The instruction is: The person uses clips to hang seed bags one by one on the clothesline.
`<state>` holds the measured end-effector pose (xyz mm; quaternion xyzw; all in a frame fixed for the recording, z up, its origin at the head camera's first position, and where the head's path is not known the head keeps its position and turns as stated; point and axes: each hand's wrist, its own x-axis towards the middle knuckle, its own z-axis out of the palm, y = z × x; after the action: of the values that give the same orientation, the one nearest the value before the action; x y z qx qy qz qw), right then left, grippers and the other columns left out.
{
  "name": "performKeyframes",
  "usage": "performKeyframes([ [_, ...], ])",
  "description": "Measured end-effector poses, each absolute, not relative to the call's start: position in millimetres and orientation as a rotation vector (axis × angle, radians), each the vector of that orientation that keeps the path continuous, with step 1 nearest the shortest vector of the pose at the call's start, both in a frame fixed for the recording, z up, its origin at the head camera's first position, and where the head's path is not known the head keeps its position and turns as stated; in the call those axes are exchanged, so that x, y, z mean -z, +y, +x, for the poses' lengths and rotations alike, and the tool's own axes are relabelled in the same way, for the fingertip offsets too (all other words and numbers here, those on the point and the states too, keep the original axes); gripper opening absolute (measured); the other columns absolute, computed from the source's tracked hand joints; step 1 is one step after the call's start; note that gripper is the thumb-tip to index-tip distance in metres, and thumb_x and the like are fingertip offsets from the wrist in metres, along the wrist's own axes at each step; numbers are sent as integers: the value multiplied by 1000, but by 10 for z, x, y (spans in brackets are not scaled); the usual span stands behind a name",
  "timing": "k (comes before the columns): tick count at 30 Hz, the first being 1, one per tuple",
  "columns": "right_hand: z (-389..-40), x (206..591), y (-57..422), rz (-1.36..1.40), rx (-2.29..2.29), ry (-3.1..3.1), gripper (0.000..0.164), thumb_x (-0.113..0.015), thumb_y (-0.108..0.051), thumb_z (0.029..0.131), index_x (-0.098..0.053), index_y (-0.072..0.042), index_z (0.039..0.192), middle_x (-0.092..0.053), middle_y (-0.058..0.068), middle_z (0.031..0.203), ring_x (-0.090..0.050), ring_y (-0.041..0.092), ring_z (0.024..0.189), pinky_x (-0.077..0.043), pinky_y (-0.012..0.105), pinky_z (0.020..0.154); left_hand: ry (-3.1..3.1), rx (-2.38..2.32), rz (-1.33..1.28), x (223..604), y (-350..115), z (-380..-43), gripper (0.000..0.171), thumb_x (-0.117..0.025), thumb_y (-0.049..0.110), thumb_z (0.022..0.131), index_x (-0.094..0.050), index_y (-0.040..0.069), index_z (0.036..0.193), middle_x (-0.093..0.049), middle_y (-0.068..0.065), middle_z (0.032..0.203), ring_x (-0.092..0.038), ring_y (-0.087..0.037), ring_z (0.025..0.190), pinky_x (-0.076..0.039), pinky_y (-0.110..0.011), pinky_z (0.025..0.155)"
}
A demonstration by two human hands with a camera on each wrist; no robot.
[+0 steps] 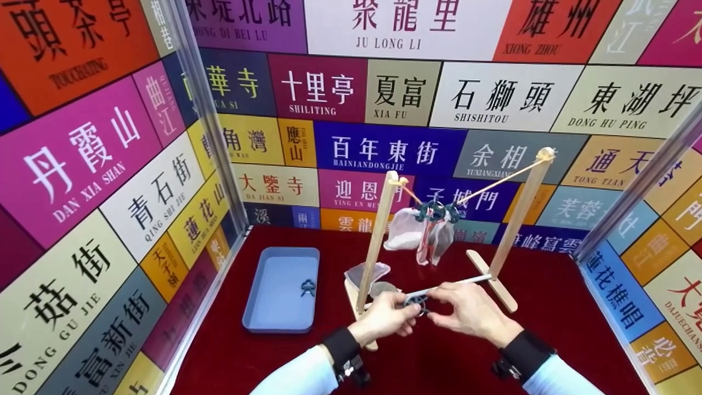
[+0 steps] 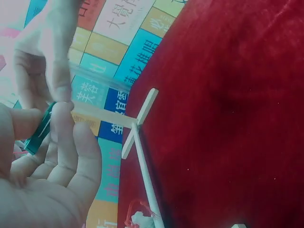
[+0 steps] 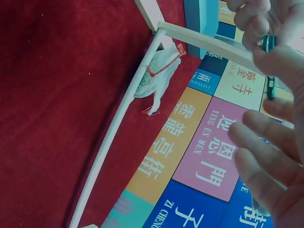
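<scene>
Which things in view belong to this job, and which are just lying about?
Likely in the job: green clip in the left hand, second clip, blue tray, wooden stand, cord, hanging mesh bags, loose mesh bag.

Apparently just background: red tablecloth, place-name wall panels.
</scene>
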<state>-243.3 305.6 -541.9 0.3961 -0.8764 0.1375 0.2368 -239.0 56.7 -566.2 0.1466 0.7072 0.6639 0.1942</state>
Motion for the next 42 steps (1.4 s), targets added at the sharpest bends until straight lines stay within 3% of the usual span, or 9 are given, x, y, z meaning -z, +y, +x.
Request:
performKeyframes([
  [5,-2470,5350,3173,1016,-334,-2333,32,-97,-28,74,-82,-15,99,-75,-8,81,-67,5,67,-59,27,68,2526,-1603,620,5704,568,-2441,26,-63,23,113,-81,6,102,-79,-7,84,-71,-11,68,-55,-20,63],
  [9,-2513,5279,3297,941,-286,-2328,28,-96,-31,73,-80,-16,91,-69,-9,74,-60,3,62,-58,30,65,3214,-912,736,5873,576,-2507,14,-74,26,103,-83,16,108,-78,-3,100,-74,-20,92,-59,-31,74],
  [11,-2523,5266,3359,920,-289,-2324,27,-97,-29,71,-78,-17,87,-65,-9,70,-57,2,60,-52,28,56,3378,-530,756,6027,611,-2522,27,-81,31,95,-80,18,118,-77,-4,117,-74,-25,106,-65,-38,75],
  [15,-2512,5264,3481,888,-277,-2315,29,-98,-28,71,-73,-19,81,-62,-9,65,-54,3,56,-47,26,52,3501,48,772,6356,737,-2573,61,-92,42,80,-74,20,134,-72,-7,133,-71,-27,112,-65,-38,62],
  [18,-2502,5268,3545,888,-270,-2322,25,-98,-22,73,-74,-20,81,-69,-8,67,-59,7,55,-50,28,52,3568,238,686,6540,800,-2659,62,-95,42,78,-75,20,133,-76,-6,126,-74,-23,97,-63,-35,56],
  [24,-2496,5214,3666,894,-215,-2321,21,-97,-8,74,-87,-16,91,-83,-3,80,-71,17,62,-57,36,57,3549,189,556,6657,787,-2827,7,-85,25,90,-79,21,90,-79,0,82,-77,-19,69,-62,-36,54],
  [31,-2496,5077,3813,849,-156,-2349,15,-94,-8,78,-87,-14,90,-82,1,78,-73,22,63,-60,41,58,3546,59,705,6368,777,-2918,14,-81,22,94,-80,20,81,-79,2,75,-78,-18,68,-63,-36,53],
  [36,-2515,4933,3898,727,-150,-2374,12,-93,-8,79,-86,-11,88,-76,0,70,-63,15,54,-53,35,50,3392,-17,894,5901,897,-2825,9,-85,24,90,-80,22,82,-81,2,81,-79,-20,73,-64,-37,58],
  [42,-2620,4579,3943,673,-75,-2363,14,-89,-5,83,-77,-8,79,-62,0,60,-42,5,49,-38,25,42,3131,-106,1255,5326,1174,-2571,42,-85,53,82,-56,34,59,-68,13,64,-69,-12,60,-57,-36,52],
])
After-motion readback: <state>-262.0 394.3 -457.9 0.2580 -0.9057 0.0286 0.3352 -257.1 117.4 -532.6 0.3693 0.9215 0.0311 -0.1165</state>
